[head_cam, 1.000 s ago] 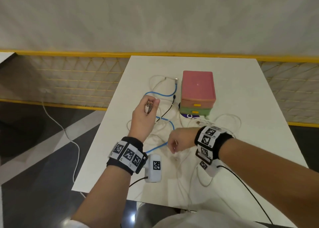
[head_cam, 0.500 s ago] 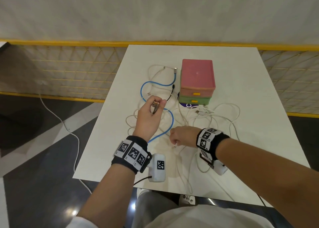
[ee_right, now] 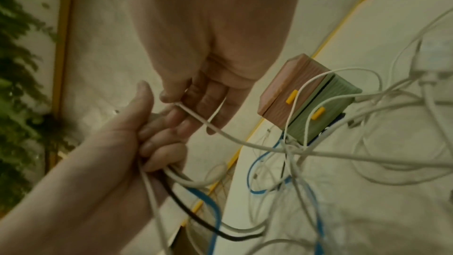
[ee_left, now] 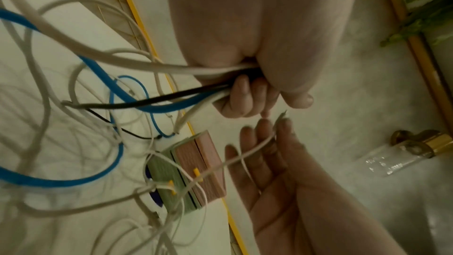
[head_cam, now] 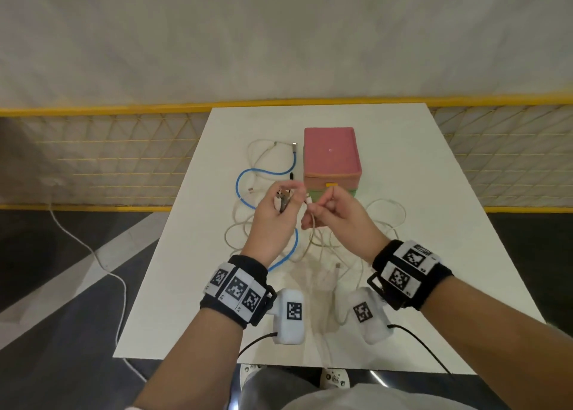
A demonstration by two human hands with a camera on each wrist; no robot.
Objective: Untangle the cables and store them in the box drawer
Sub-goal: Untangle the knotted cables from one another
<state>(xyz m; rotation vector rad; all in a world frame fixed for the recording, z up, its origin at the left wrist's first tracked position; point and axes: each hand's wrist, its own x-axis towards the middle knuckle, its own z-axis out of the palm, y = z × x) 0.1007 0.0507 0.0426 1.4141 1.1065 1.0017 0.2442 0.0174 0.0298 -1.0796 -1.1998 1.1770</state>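
Left hand is raised above the table, fingers curled round a bundle of cable ends: white, black and blue strands run out of its fist in the left wrist view. Right hand is raised just beside it, thumb and forefinger pinching a thin white cable near its plug end; the other fingers are loosely bent. The two hands are nearly touching at the fingertips.

Below them the tangle of cables lies spread on the white table, white loops to both sides. The blue cable curves left of the box and runs back under the left hand.

The box, pink upper unit over a green one, stands beyond the hands. Both yellow-handled drawers appear closed.
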